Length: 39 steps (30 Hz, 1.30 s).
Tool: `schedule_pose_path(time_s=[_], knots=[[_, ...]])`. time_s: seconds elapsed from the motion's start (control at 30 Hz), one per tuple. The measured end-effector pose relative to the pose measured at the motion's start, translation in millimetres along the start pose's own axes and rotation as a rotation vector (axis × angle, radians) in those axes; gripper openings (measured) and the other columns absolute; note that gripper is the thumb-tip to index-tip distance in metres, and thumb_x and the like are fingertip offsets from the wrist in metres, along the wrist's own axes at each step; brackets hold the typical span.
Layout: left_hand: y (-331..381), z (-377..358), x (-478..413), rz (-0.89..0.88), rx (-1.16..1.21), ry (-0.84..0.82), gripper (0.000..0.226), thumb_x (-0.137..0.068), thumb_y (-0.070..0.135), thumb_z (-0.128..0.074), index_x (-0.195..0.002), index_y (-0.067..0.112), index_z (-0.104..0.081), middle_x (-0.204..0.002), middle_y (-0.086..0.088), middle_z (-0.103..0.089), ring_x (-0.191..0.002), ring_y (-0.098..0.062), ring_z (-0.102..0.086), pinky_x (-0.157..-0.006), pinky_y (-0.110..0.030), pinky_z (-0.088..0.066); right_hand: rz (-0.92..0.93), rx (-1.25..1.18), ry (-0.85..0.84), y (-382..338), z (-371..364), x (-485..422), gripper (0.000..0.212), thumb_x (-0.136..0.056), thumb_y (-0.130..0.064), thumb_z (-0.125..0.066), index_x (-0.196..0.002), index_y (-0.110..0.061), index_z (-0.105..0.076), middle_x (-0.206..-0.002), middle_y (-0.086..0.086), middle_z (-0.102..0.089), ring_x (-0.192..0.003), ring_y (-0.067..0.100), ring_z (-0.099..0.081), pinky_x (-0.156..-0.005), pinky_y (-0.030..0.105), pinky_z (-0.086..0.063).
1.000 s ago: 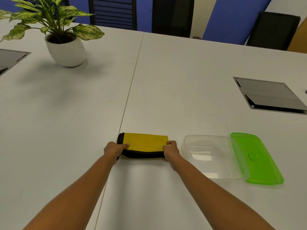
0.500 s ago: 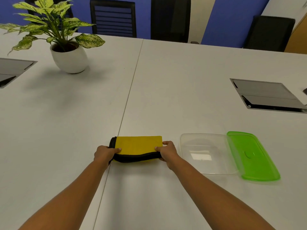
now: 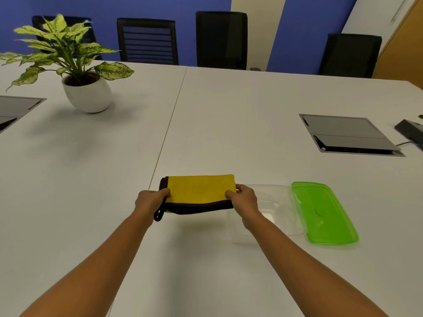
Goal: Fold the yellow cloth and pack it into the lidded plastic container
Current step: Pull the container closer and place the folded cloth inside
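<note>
The yellow cloth, folded into a long rectangle with a black hem and a black loop hanging at its left corner, is lifted slightly above the white table. My left hand pinches its left end and my right hand pinches its right end. Just right of the cloth stands the clear plastic container, open, partly hidden behind my right hand and wrist. Its green lid lies flat beside it on the right, touching its edge.
A potted plant in a white pot stands at the back left. Grey cable hatches are set into the table at the right and far left. A black device lies at the right edge. Black chairs line the far side.
Both hands have raised the folded cloth a little off the table and shifted it right towards the container; the black loop now hangs free at the left corner.
</note>
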<state>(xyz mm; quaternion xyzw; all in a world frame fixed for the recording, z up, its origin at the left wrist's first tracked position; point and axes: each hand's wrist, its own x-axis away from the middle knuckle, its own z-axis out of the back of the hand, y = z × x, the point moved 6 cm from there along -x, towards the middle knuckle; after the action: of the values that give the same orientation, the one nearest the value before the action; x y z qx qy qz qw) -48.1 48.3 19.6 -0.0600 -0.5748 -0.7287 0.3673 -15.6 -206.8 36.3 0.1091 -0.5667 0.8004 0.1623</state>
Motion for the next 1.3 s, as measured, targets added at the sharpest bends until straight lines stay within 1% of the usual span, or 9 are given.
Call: schedule_pose_path(time_s=[0.1,0.27,0.37,0.53,0.63,0.8,1.03,1.1,1.3], knots=[[12.2,-27.3,17.5,-0.041,-0.002,-0.043,0.027,-0.080,0.017,-0.065,-0.060,0.011,-0.047,-0.068,-0.006,-0.049,-0.064,-0.019,-0.046,-0.068,-0.034,-0.044,0.037,0.030,0.054,3.4,32.3,1.0,0.030,-0.086,-0.012,-0.056,-0.116,-0.008,-0.058,-0.093,0.006,-0.057,-0.080,0.019,-0.051,-0.070,0.028,-0.040],[25.6,-79.4,44.4,-0.089,-0.015,-0.134,0.023,-0.081,0.015,-0.065,-0.063,0.012,-0.052,-0.071,-0.007,-0.052,-0.071,-0.024,-0.052,-0.078,-0.039,-0.047,0.047,0.056,0.157,16.7,87.7,-2.8,0.021,-0.083,-0.010,-0.056,-0.103,-0.007,-0.063,-0.088,0.011,-0.062,-0.076,0.023,-0.052,-0.065,0.028,-0.038],[26.5,-109.2,58.1,-0.107,0.000,-0.196,0.013,-0.081,0.016,-0.066,-0.083,0.005,-0.059,-0.086,-0.013,-0.058,-0.084,-0.031,-0.056,-0.081,-0.040,-0.050,0.033,0.070,0.218,29.6,115.9,-7.3,0.018,-0.083,-0.008,-0.056,-0.098,-0.004,-0.065,-0.085,0.015,-0.062,-0.073,0.025,-0.050,-0.065,0.028,-0.036],[18.2,-148.1,74.2,-0.108,-0.033,-0.254,0.034,-0.082,0.017,-0.067,-0.109,-0.002,-0.061,-0.099,-0.017,-0.062,-0.088,-0.030,-0.058,-0.084,-0.041,-0.051,-0.006,0.122,0.261,52.3,149.1,-11.1,0.017,-0.082,-0.005,-0.056,-0.095,-0.002,-0.066,-0.075,0.012,-0.057,-0.071,0.026,-0.049,-0.064,0.028,-0.034],[13.9,-157.2,77.1,-0.115,-0.077,-0.255,0.036,-0.082,0.018,-0.067,-0.110,-0.002,-0.061,-0.104,-0.020,-0.064,-0.090,-0.030,-0.059,-0.089,-0.044,-0.051,-0.016,0.142,0.244,61.9,154.9,-12.0,0.019,-0.083,-0.005,-0.056,-0.099,-0.003,-0.065,-0.081,0.017,-0.063,-0.072,0.026,-0.052,-0.065,0.029,-0.037],[15.5,-159.9,74.2,-0.148,-0.137,-0.218,0.032,-0.081,0.019,-0.068,-0.104,-0.003,-0.063,-0.087,-0.013,-0.061,-0.084,-0.029,-0.058,-0.086,-0.042,-0.051,-0.006,0.154,0.228,66.2,157.8,-15.0,0.024,-0.083,-0.005,-0.058,-0.106,-0.004,-0.065,-0.098,0.021,-0.068,-0.085,0.032,-0.059,-0.071,0.031,-0.040],[17.2,-150.4,66.7,-0.168,-0.242,-0.194,0.018,-0.081,0.021,-0.069,-0.085,0.005,-0.062,-0.064,-0.003,-0.054,-0.059,-0.016,-0.052,-0.061,-0.029,-0.046,-0.003,0.159,0.193,66.1,148.3,-13.4,0.027,-0.084,-0.008,-0.059,-0.110,-0.004,-0.063,-0.104,0.019,-0.068,-0.095,0.035,-0.061,-0.083,0.040,-0.048],[16.3,-140.0,62.0,-0.166,-0.271,-0.173,0.019,-0.081,0.021,-0.069,-0.084,0.005,-0.061,-0.065,-0.005,-0.055,-0.058,-0.017,-0.052,-0.058,-0.027,-0.044,0.003,0.161,0.164,64.1,139.8,-12.1,0.029,-0.083,-0.009,-0.061,-0.112,-0.005,-0.062,-0.107,0.018,-0.068,-0.098,0.033,-0.061,-0.086,0.040,-0.048],[16.2,-115.3,54.4,-0.203,-0.370,-0.081,0.036,-0.080,0.021,-0.070,-0.106,-0.003,-0.063,-0.094,-0.019,-0.066,-0.084,-0.031,-0.061,-0.073,-0.035,-0.048,0.045,0.265,0.098,56.2,113.2,-11.0,0.033,-0.084,-0.011,-0.063,-0.116,-0.004,-0.059,-0.114,0.018,-0.066,-0.103,0.033,-0.061,-0.089,0.039,-0.050]])
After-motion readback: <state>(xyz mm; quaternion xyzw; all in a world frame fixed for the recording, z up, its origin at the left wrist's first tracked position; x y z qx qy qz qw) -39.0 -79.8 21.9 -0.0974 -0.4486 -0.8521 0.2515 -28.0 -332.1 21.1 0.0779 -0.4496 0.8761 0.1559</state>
